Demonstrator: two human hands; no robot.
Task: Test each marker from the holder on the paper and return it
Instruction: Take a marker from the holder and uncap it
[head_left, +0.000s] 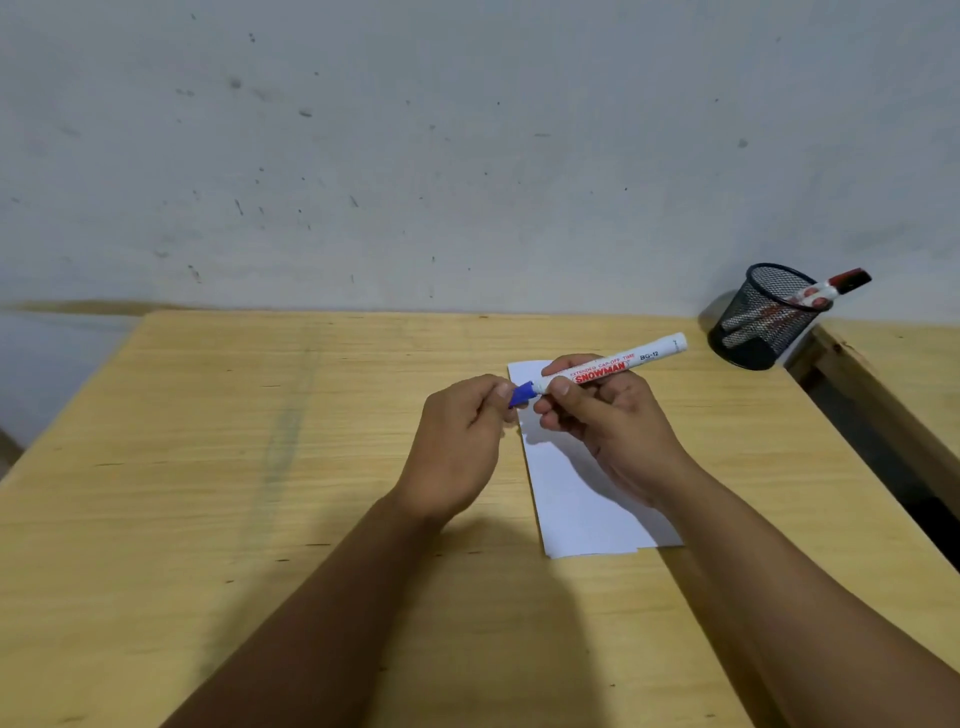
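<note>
Marker (613, 366) held level above paper (571, 499), white barrel wrapped in right hand (608, 421), thumb on top near cap end, prob. to steady it against the pull. Blue cap (521, 394) pinched by left hand (457, 441) fingertips, w/ rest of fingers curled; cap touching barrel end, can't tell if coming off or going on. Paper blank where visible, so prob. uncapping. Mesh holder (763, 317) parked at far right of table (260, 467), within reach, red marker (831, 288) leaning inside.
</note>
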